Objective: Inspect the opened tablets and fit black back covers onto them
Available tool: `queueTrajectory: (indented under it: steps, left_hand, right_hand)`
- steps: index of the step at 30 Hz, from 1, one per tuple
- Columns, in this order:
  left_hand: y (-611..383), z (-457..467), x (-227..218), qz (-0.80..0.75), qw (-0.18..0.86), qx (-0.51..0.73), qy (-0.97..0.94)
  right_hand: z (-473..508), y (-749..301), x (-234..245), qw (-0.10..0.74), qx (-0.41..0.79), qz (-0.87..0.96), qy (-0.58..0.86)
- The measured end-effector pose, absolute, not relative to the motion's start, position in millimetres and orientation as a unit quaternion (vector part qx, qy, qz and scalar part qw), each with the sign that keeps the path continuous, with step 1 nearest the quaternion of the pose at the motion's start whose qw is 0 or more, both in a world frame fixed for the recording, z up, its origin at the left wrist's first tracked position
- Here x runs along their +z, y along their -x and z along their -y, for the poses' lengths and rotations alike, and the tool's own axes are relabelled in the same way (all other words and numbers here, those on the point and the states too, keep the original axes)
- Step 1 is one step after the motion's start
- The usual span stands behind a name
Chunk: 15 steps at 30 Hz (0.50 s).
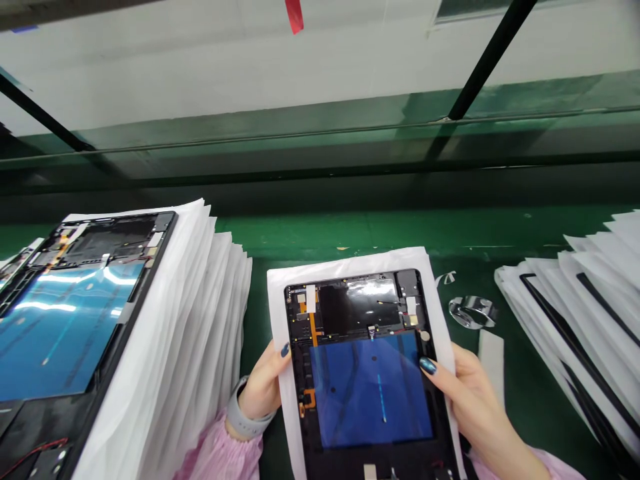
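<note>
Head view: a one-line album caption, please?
Left hand and right hand hold an exposed-circuit device with a white sheet between a left stack and a right stack.

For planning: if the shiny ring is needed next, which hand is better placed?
Probably the right hand: the shiny ring lies nearer it, while the left hand is across the tablet.

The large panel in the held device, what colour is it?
The large panel is deep blue, seen in the head view.

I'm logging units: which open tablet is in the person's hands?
The central tablet, held by the left hand and right hand; the tablet atop the left stack lies untouched.
</note>
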<state>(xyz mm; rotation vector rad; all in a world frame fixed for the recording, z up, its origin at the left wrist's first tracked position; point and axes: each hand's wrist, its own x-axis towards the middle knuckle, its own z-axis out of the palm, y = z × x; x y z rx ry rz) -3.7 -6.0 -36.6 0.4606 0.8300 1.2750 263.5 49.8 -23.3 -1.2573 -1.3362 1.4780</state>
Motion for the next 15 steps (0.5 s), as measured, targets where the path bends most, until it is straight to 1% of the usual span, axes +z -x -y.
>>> queueTrajectory:
  steps: [15]
  left_hand:
    - [1.3, 3.6, -35.0, -0.408, 0.685, 0.572, -0.191]
  right_hand:
    - [-54.0, -264.4, -28.9, 0.392, 0.592, 0.537, 0.456]
